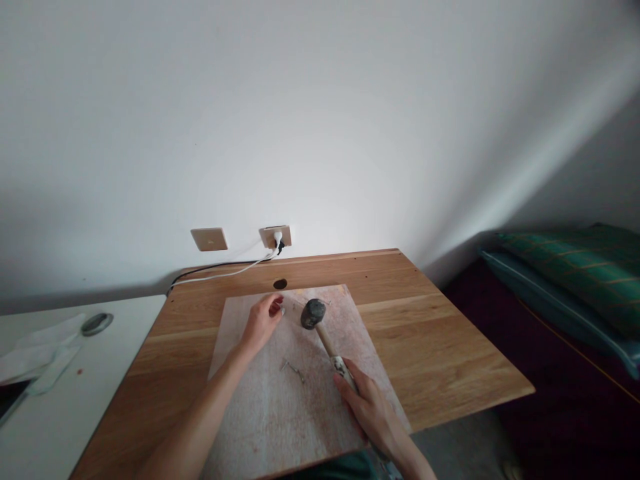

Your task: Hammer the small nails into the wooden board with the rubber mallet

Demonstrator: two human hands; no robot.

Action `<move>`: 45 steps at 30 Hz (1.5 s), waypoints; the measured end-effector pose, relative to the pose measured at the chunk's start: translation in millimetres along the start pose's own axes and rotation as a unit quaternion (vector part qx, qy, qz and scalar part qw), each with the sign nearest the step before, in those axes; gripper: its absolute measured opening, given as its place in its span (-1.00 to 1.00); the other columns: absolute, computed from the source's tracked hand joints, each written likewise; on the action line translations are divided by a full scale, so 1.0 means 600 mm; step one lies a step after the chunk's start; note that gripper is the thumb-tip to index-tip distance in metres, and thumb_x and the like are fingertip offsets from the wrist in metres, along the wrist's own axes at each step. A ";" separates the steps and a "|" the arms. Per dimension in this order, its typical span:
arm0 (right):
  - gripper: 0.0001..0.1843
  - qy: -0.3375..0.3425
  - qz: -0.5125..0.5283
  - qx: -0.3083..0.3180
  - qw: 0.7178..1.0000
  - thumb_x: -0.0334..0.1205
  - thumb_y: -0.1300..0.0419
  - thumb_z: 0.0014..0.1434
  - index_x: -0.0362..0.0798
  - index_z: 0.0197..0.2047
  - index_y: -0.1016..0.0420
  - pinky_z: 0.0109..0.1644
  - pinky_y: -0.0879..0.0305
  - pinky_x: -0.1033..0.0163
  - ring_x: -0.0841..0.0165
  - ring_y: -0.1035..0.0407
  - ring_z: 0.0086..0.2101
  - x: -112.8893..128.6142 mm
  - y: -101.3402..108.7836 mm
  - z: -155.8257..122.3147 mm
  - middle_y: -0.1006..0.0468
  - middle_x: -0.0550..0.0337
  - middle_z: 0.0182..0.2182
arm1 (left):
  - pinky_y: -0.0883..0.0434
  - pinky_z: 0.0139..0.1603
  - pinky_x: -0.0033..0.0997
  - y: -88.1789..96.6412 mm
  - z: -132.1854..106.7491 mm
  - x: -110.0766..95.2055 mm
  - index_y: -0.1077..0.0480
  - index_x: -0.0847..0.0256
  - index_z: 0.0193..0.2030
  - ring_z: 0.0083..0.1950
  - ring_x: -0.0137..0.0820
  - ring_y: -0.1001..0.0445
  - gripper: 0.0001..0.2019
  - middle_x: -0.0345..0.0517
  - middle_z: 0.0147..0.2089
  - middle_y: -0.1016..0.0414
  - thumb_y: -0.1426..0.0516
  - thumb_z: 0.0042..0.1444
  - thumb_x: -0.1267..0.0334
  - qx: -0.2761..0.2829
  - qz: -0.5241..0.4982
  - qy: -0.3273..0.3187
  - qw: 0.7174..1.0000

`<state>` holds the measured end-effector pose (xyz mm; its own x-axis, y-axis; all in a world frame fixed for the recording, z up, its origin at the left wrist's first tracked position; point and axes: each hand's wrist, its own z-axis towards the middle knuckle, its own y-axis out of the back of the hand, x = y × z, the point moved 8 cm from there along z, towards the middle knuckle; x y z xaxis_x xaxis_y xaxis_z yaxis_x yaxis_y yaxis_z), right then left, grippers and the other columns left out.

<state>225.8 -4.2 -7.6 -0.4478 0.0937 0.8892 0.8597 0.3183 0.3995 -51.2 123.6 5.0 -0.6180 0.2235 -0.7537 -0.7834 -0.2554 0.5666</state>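
My right hand (369,405) grips the pale wooden handle of a hammer (321,329), whose dark head hovers over the far part of a reddish-white board (280,407) lying on the wooden table (440,347). My left hand (261,322) is pinched at its fingertips on a small nail (283,311) held on the board, just left of the hammer head. Loose nails (294,369) lie on the board between my hands.
A white plug and cables (235,267) run from a wall socket (275,236) behind the table. A white desk (60,400) with papers and a round metal lid stands at the left. Green and blue cushions (575,280) lie at the right.
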 end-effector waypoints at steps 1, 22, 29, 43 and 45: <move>-0.38 0.003 0.002 -0.001 1.000 0.16 -0.01 0.42 -0.07 0.28 -0.54 0.09 -0.42 0.17 0.08 -0.58 0.01 0.001 0.001 0.000 -0.71 0.02 -0.15 | -0.55 -0.14 -0.40 0.001 -0.001 0.001 -0.55 0.19 -0.04 -0.26 -0.37 -0.62 -0.62 -0.15 -0.19 -0.67 -0.21 0.02 0.60 -0.008 0.006 -0.004 1.000; -0.41 0.030 0.031 0.060 0.997 0.20 -0.02 0.40 -0.10 0.21 -0.40 -0.72 -0.01 0.45 0.48 -0.13 -0.71 0.084 -0.051 0.072 -0.22 0.50 -0.65 | -0.50 -0.01 -0.33 0.003 -0.005 0.001 -0.54 0.18 -0.18 -0.13 -0.28 -0.62 -0.75 -0.09 -0.20 -0.65 -0.19 0.08 0.57 -0.014 0.021 -0.007 1.000; -0.41 0.012 0.015 0.062 0.998 0.18 -0.05 0.39 -0.11 0.23 -0.40 -0.74 -0.03 0.44 0.47 -0.16 -0.73 0.067 -0.059 0.074 -0.25 0.49 -0.63 | -0.48 -0.12 -0.40 -0.001 -0.003 0.005 -0.54 0.20 0.01 -0.22 -0.33 -0.62 -0.56 -0.11 -0.22 -0.67 -0.16 0.01 0.63 0.000 0.012 0.010 1.000; -0.45 0.021 0.018 0.061 0.998 0.14 -0.01 0.45 -0.10 0.25 -0.38 -0.69 -0.07 0.46 0.50 -0.15 -0.70 0.068 -0.069 0.069 -0.26 0.49 -0.59 | -0.48 -0.12 -0.37 0.002 -0.005 0.002 -0.54 0.18 -0.04 -0.24 -0.29 -0.61 -0.60 -0.15 -0.29 -0.63 -0.16 0.02 0.62 -0.003 0.014 0.014 1.000; -0.46 0.022 0.023 0.063 0.998 0.16 -0.02 0.44 -0.10 0.21 -0.39 -0.70 -0.06 0.46 0.50 -0.16 -0.71 0.065 -0.074 0.069 -0.26 0.50 -0.60 | -0.49 -0.11 -0.38 0.002 -0.005 0.001 -0.53 0.19 -0.03 -0.22 -0.30 -0.62 -0.57 -0.13 -0.26 -0.65 -0.16 0.00 0.64 -0.003 0.012 0.014 1.000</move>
<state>159.6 24.4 0.2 -0.3947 0.0714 0.9160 0.8408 0.4301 0.3287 -52.0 120.8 4.4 -0.6347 0.1917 -0.7486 -0.7678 -0.2652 0.5832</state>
